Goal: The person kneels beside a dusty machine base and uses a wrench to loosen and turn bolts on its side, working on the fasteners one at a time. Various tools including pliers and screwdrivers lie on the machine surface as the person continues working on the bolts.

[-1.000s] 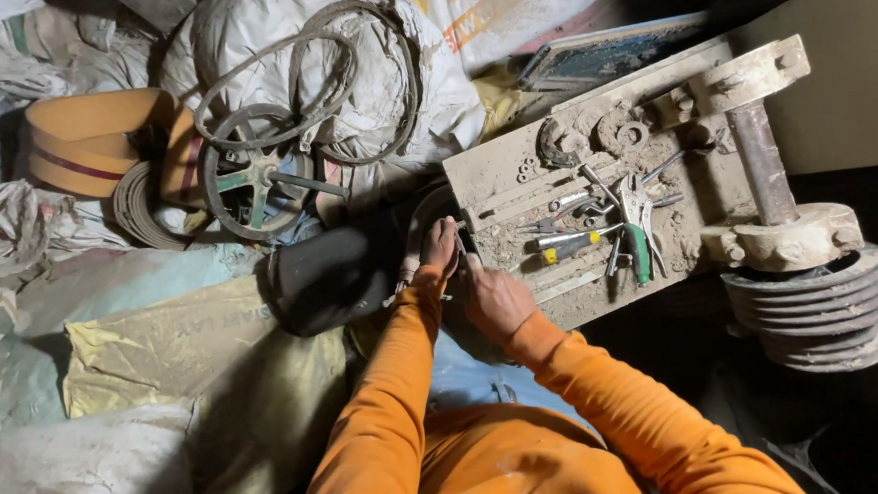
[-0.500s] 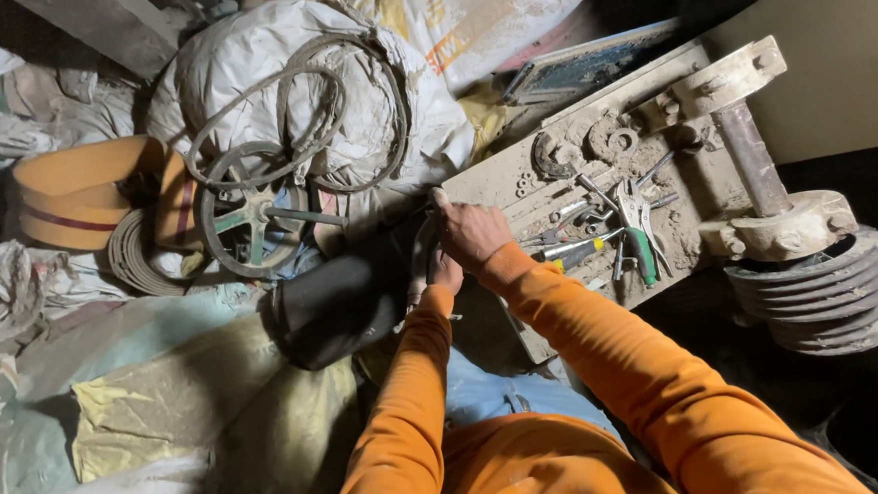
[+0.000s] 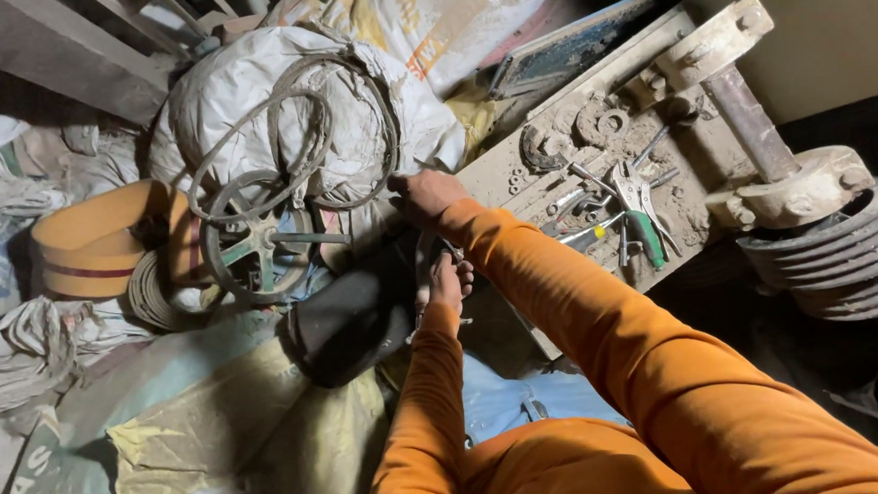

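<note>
Dusty metal plate (image 3: 555, 161), rusty pulley (image 3: 840, 246), matt woven sacks (image 3: 252, 116).

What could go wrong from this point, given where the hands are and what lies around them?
The right hand reaches over the left hand beside the looped belts on the white sack; a snag might pull them down. Loose pliers on the dusty plate sit close to the right sleeve and may get swept off.
</note>
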